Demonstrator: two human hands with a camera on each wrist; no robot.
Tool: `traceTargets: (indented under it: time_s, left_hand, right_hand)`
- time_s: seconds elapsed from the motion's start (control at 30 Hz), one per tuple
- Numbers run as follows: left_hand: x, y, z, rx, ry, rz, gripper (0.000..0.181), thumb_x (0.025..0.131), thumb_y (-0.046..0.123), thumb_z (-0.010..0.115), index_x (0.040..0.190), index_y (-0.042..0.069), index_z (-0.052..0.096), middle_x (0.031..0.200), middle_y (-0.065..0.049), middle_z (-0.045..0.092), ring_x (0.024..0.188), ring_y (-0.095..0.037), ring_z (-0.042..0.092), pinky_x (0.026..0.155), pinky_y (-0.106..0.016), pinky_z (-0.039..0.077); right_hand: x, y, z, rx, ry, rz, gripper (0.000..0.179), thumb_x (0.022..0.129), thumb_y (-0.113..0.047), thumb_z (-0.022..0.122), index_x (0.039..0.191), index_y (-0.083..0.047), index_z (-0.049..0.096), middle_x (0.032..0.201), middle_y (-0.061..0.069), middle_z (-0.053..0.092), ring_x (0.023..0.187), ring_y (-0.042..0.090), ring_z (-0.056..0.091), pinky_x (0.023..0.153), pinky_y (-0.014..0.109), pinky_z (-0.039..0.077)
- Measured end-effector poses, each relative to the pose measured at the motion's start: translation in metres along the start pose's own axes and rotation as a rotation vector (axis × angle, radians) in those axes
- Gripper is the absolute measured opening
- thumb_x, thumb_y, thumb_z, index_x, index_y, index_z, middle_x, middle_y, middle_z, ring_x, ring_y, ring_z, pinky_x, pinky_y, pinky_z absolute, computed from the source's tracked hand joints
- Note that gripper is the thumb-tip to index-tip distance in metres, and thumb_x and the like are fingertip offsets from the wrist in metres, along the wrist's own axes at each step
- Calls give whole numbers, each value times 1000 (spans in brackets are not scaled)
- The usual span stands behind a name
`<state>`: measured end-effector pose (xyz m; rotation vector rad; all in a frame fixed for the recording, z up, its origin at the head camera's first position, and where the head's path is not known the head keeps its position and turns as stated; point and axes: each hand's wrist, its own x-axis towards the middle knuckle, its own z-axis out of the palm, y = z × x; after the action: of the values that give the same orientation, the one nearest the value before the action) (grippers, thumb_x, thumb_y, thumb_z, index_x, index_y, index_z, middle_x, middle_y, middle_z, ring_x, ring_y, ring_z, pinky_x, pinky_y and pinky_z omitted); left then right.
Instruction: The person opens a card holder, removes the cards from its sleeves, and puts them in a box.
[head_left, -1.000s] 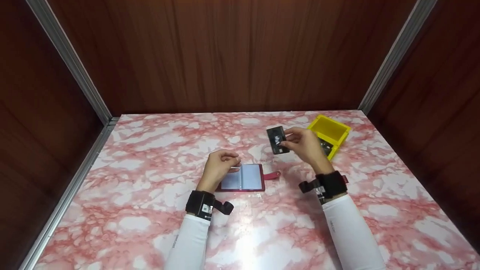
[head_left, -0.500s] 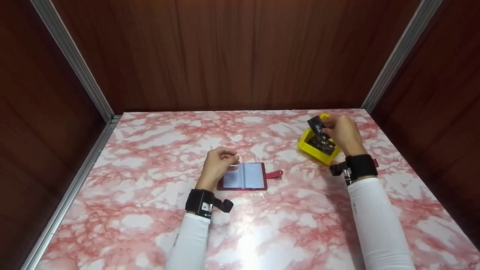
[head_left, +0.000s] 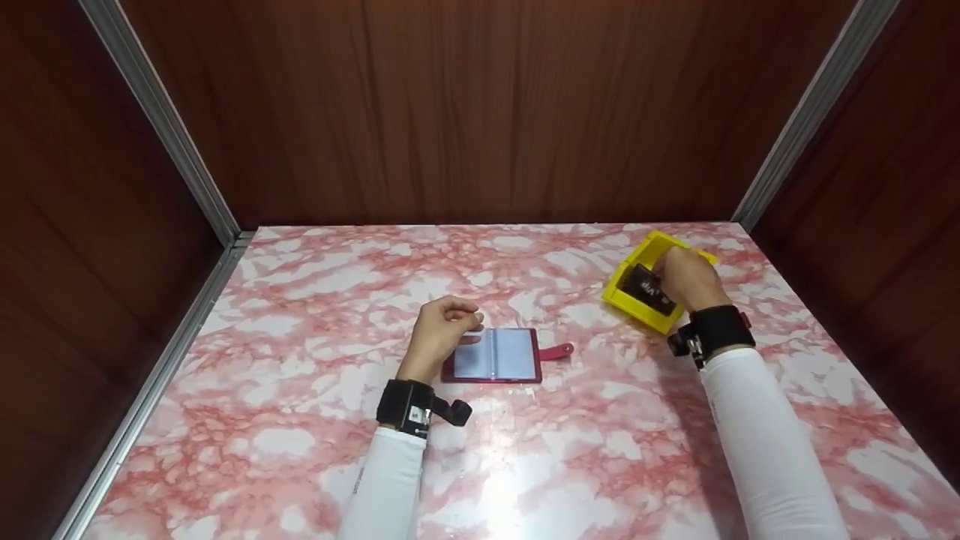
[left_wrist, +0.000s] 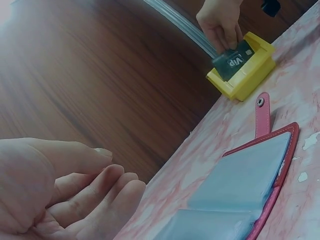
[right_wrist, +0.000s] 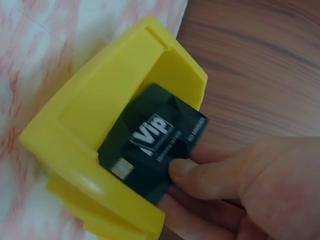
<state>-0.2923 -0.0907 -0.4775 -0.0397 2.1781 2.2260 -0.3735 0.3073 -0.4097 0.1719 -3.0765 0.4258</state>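
Observation:
In the right wrist view, a black card (right_wrist: pixel 155 130) lettered "Vip" is pinched between the thumb and fingers of my right hand (right_wrist: pixel 215 185). The card sits partly inside a yellow bin (right_wrist: pixel 95 105), which stands at the back right of the table in the head view. My left hand (head_left: pixel 442 330) hovers over the left part of an open card holder (head_left: pixel 516 354), fingers loosely bent and holding nothing. That holder has a red cover, clear sleeves and a pink snap strap (left_wrist: pixel 262 115) pointing right.
The table (head_left: pixel 315 465) has a red-and-white marbled top. Dark wood-look panels (head_left: pixel 480 112) enclose its back and sides, with grey metal posts (head_left: pixel 161 112) at the corners.
My right hand has carried the black card right and down into the yellow bin. The bin has shifted and turned. My left hand stays over the card holder.

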Motion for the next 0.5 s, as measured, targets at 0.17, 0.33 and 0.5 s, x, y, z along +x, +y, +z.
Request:
traceTargets:
  time_s: [0.17,0.33,0.5]
  left_hand:
    - [0,2,2,5,14,2,21,97,-3,72,117,-10,72,87,-3,72,86,-19,78,75,-30,70]
    - [2,-1,2,4,11,8,21,97,-2,73,116,-11,70,87,-4,74,85,-19,78,76,-31,70]
    - [3,-3,1,-35,14,1,21,96,-3,73,116,-11,70,86,-3,72,85,-18,76,74,-29,70]
  right_hand:
    - [3,-2,2,-15,-128,11,21,97,11,63,111,9,78,103,27,75,84,33,63,91,56,62]
    - [3,-4,9,-51,-185,33,18,102,8,61,110,8,77,94,21,71,80,30,58,84,48,60]
    - [4,-3,15,-137,-166,33,17,106,4,57,115,10,70,98,27,70,85,36,63,89,57,63]
